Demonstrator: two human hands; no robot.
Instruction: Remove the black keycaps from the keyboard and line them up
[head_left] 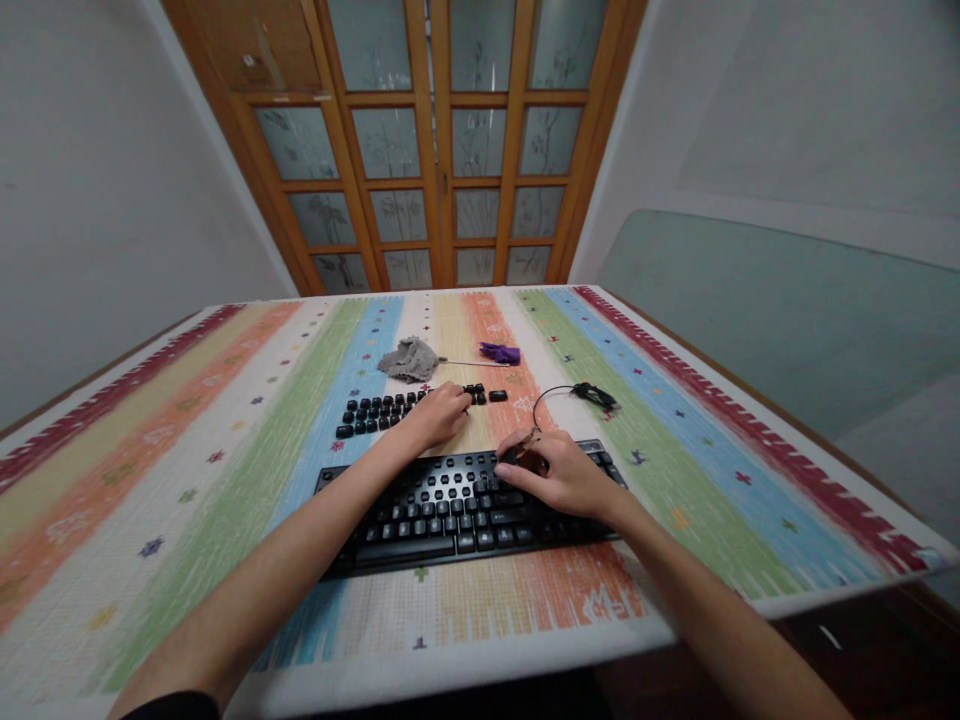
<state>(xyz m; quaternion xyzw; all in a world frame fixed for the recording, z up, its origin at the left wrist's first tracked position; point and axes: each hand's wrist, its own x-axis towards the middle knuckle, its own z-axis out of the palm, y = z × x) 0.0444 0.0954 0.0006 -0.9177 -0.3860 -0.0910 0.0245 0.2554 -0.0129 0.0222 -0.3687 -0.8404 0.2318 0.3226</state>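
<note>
The left grip (448, 408) by the loose caps (379, 410) and right grip (559, 468) over the keyboard (439, 515) on the counter (247, 440) are curled, contents unclear; a light touch should keep the caps aligned.

The keyboard (442, 515) was black with pale markings on its keys; the loose keycaps (373, 411) and the cable (596, 396) were black too. The crumpled cloth (409, 360) was grey, the small bundle (500, 353) purple. Stripes of dark red, pale yellow, orange, white, green and blue, scattered with small multicoloured motifs, patterned the tablecloth (225, 480). The wooden doors (439, 180) were orange-brown, their greyish glass panes (386, 142) bearing plant designs.
</note>
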